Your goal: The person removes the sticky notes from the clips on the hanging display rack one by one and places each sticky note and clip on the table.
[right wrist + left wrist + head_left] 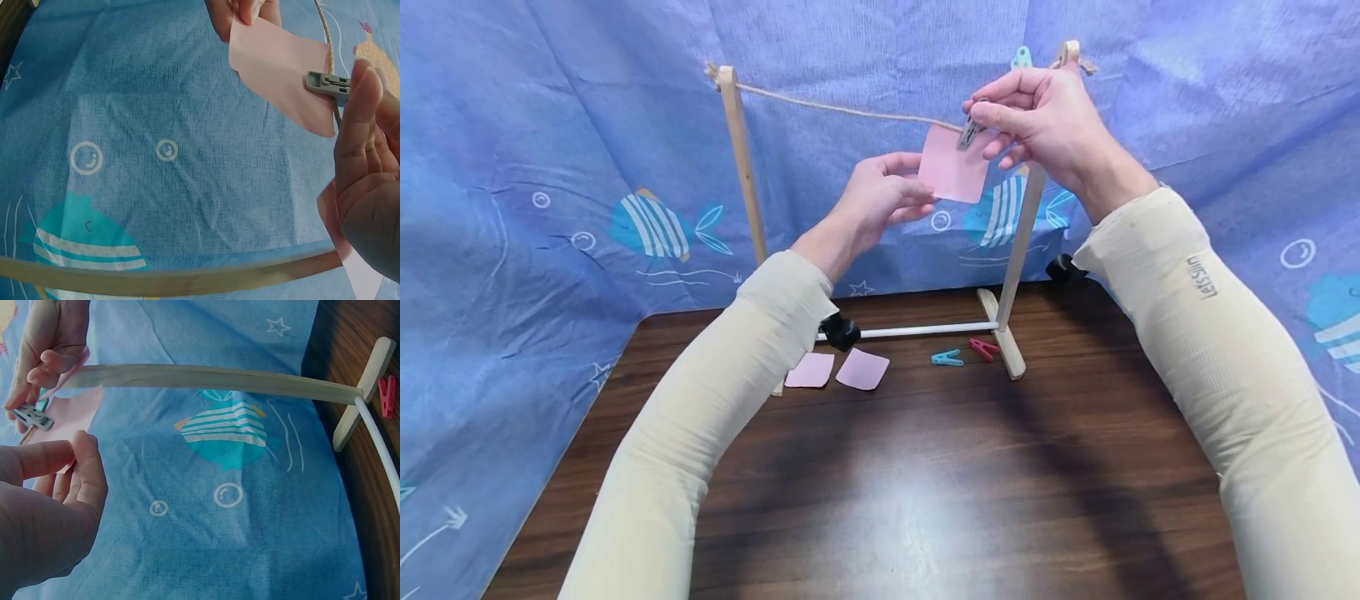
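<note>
A square pink paper stands up against the twine strung between two wooden posts. My left hand pinches this paper by its left edge. A grey clothespin sits across the paper's top edge and the twine. My right hand pinches the clothespin's handles between thumb and fingers. Behind the right hand, a second pink paper hangs, mostly hidden. A turquoise clothespin shows above that hand, close to the right post.
Two pink papers lie on the dark wooden table. A blue clothespin and a red clothespin lie by the stand's right foot. A white bar runs low between the posts. Blue fish-print cloth hangs behind.
</note>
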A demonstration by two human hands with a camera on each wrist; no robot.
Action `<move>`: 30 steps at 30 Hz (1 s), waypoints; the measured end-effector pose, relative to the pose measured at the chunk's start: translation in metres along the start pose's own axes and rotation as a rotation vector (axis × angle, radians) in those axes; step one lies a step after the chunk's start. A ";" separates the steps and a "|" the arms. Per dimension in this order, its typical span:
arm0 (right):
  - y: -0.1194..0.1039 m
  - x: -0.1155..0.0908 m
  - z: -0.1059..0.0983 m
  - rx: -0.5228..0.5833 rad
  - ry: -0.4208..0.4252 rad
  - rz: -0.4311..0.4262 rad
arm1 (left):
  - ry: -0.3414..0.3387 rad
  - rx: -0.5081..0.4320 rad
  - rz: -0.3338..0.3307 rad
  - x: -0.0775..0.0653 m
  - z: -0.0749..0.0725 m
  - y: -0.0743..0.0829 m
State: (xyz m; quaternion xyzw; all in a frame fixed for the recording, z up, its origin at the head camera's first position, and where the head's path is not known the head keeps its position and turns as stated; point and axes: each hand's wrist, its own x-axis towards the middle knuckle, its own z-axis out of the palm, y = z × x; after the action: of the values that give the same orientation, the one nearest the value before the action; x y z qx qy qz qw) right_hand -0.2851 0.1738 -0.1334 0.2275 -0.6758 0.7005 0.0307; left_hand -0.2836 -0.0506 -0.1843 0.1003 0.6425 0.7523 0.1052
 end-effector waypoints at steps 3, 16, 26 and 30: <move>0.003 0.000 0.002 0.031 0.015 -0.045 | -0.005 0.007 0.003 -0.001 -0.002 0.000; 0.002 -0.015 0.021 0.240 0.132 -0.255 | -0.079 0.091 0.088 -0.030 -0.011 -0.005; 0.016 -0.055 0.026 0.130 -0.012 -0.220 | -0.140 0.253 0.151 -0.083 -0.050 -0.032; 0.028 -0.075 0.025 -0.010 -0.066 -0.209 | -0.133 0.280 0.140 -0.100 -0.071 -0.045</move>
State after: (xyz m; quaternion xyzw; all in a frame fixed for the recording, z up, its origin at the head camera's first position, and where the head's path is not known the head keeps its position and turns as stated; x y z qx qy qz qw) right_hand -0.2207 0.1670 -0.1870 0.3193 -0.6524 0.6823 0.0823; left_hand -0.2066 -0.1401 -0.2411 0.2083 0.7241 0.6527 0.0798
